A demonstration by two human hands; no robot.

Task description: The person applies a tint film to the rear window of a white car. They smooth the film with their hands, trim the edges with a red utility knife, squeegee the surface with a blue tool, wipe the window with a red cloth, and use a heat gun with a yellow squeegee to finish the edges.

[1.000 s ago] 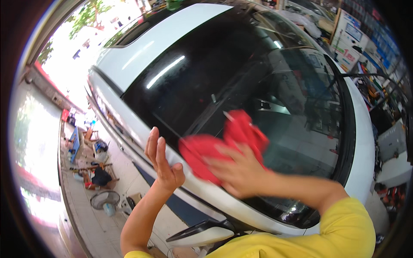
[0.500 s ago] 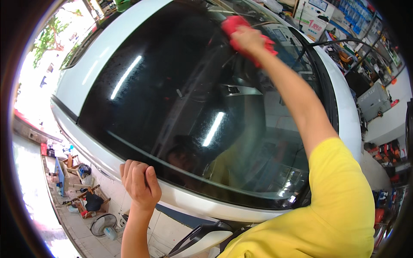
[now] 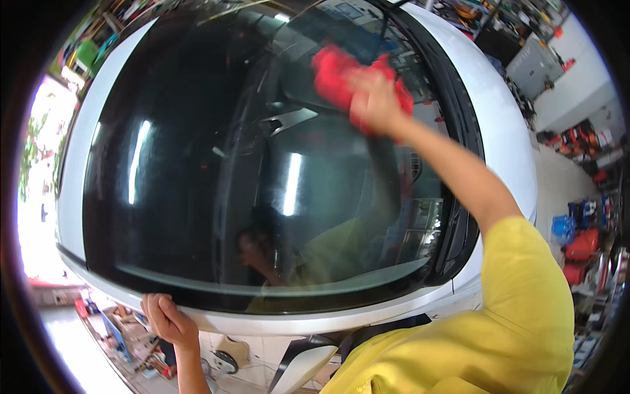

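Altogether two hands (image 3: 375, 104) (image 3: 169, 320), one cloth (image 3: 331, 73), one windshield (image 3: 328, 190)

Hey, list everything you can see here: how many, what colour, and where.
Car: one, white, across the middle
Windscreen: one, dark, centre
Red cloth: one, red, against the windscreen, upper centre
Light reflections: two long ones, white, on the windscreen
Side mirror: one, white and black, lower centre
Grey case: one, grey, upper right
Blue container: one, blue, right
Stored items: many, mixed colours, right side, too small to count
Left hand: one, bare, curled at the car's white edge, lower left
Right hand: one, bare, blurred, on the cloth
Shirt: one, yellow, lower right
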